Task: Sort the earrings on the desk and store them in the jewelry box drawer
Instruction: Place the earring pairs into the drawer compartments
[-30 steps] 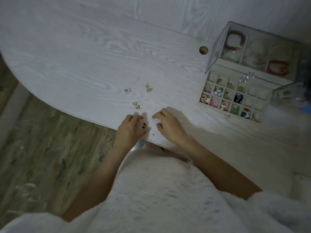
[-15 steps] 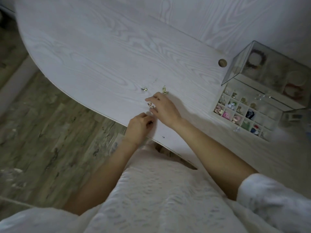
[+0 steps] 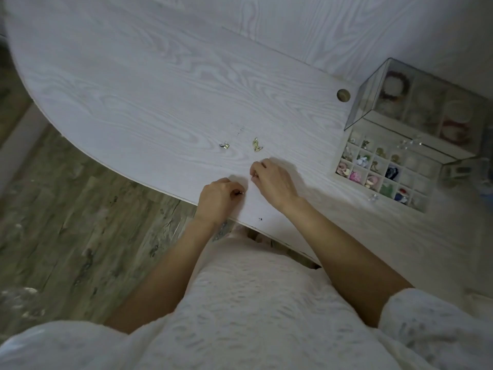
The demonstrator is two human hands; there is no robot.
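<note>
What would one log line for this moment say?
left hand: pinches small dark earring | right hand: fingers curled, contents unclear | two gold earrings on desk | drawer: open

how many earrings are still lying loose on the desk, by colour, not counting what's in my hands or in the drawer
Gold earrings: 1 small cluster, pieces too close to separate
Silver-and-gold earring: 1
Tiny dark stud: 1
Total: 3 spots on the desk

whatever the left hand pinches is too small to id, just a dark speck at its fingertips. right hand hides its own curled fingertips + anything under them. far right of it, jewelry box contents blurred, cut off by frame edge.
</note>
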